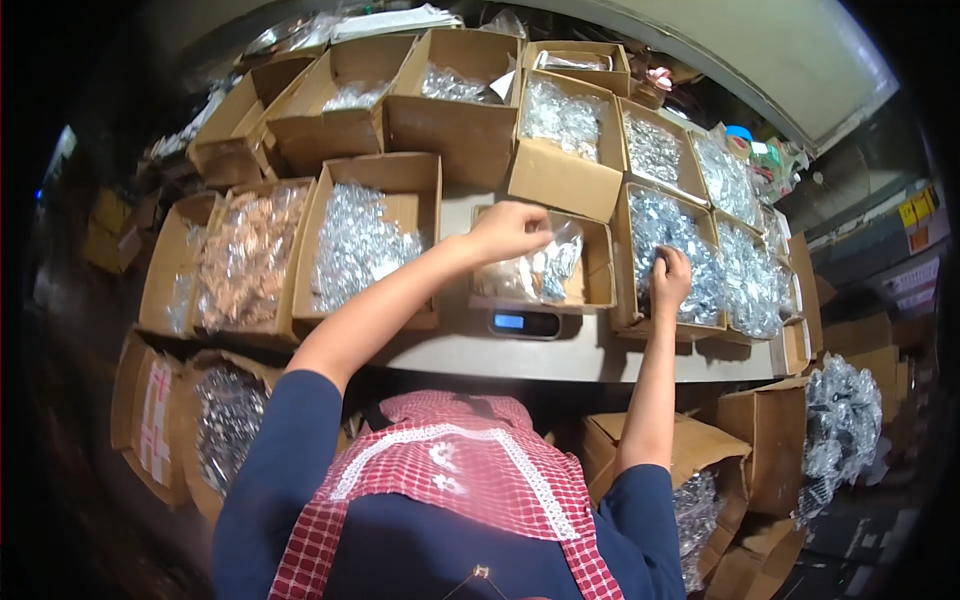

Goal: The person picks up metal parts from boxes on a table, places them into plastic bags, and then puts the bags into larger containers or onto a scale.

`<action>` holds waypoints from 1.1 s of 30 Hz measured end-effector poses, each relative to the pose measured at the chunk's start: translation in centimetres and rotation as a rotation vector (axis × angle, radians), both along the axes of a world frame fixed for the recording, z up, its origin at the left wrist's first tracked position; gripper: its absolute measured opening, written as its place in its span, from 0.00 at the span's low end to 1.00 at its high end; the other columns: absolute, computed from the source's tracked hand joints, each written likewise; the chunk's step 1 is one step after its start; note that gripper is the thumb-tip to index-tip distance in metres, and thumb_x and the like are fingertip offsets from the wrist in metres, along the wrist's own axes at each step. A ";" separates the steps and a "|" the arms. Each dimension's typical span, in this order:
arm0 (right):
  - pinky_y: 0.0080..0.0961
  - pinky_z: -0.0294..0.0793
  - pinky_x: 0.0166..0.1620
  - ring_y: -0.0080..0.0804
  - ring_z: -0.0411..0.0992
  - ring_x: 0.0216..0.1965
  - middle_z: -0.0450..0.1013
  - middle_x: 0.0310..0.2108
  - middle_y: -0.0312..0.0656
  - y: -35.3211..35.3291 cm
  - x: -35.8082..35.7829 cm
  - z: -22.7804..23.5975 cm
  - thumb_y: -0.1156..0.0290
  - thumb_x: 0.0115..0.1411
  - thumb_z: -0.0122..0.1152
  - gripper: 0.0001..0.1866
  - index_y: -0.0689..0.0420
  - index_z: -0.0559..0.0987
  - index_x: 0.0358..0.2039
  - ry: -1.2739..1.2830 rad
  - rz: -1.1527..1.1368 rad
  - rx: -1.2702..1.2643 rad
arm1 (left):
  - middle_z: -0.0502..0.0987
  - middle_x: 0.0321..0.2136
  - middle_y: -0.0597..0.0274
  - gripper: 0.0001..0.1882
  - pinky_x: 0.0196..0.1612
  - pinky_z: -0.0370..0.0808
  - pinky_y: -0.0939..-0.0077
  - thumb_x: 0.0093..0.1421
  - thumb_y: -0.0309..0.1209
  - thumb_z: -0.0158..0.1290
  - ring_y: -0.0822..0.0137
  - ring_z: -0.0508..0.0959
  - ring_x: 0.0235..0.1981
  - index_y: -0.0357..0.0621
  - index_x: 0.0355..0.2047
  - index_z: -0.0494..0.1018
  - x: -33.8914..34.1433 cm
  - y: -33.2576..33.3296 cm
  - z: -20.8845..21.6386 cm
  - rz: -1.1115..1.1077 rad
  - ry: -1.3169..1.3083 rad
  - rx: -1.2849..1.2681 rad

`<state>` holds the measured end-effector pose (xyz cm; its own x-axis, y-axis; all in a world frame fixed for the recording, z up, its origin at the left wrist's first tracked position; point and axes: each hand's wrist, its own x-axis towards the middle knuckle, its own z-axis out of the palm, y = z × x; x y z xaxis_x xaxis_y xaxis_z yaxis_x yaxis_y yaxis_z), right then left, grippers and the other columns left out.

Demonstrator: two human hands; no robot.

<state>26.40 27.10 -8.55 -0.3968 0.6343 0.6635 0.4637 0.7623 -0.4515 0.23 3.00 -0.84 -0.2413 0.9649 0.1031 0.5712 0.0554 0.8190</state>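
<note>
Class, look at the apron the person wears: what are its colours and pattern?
The apron is red and white checked, seen best in the head view.

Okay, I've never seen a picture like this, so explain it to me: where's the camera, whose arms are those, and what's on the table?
There's no machine here: a person works with two bare hands. The one picture comes from a wide fisheye camera on their head, looking down, so edges bend.

On the pale table stand cardboard boxes of small plastic-wrapped items, including brownish packets. A small device with a lit blue display, probably a scale, sits before the middle box.

The left hand is over that box, beside a clear plastic bag. The right hand reaches into bluish packets. Whether either grips anything is unclear.
</note>
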 end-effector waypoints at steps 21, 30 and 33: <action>0.28 0.71 0.46 0.34 0.74 0.39 0.79 0.38 0.44 1.7 3.0 -1.4 0.72 0.59 0.52 0.14 0.62 0.81 0.41 0.345 0.329 -0.195 | 0.82 0.34 0.60 0.11 0.37 0.75 0.76 0.56 0.21 0.51 0.72 0.78 0.30 0.44 0.38 0.80 10.6 -51.2 -4.1 1.175 -0.027 -0.041; 0.27 0.74 0.46 0.33 0.74 0.41 0.76 0.40 0.45 -19.8 7.5 -4.6 0.82 0.58 0.47 0.15 0.65 0.78 0.44 0.420 0.359 -0.502 | 0.74 0.46 0.40 0.29 0.54 0.69 0.58 0.50 0.36 0.63 0.48 0.73 0.51 0.36 0.50 0.69 2.2 -66.8 -10.7 1.485 0.020 -0.546; 0.25 0.77 0.42 0.32 0.75 0.38 0.74 0.45 0.46 -26.5 6.9 -6.4 0.80 0.59 0.49 0.16 0.65 0.75 0.49 0.329 0.188 -0.664 | 0.66 0.55 0.33 0.47 0.60 0.63 0.50 0.48 0.46 0.64 0.40 0.66 0.58 0.32 0.60 0.56 -1.7 -66.9 -12.1 1.351 0.107 -0.748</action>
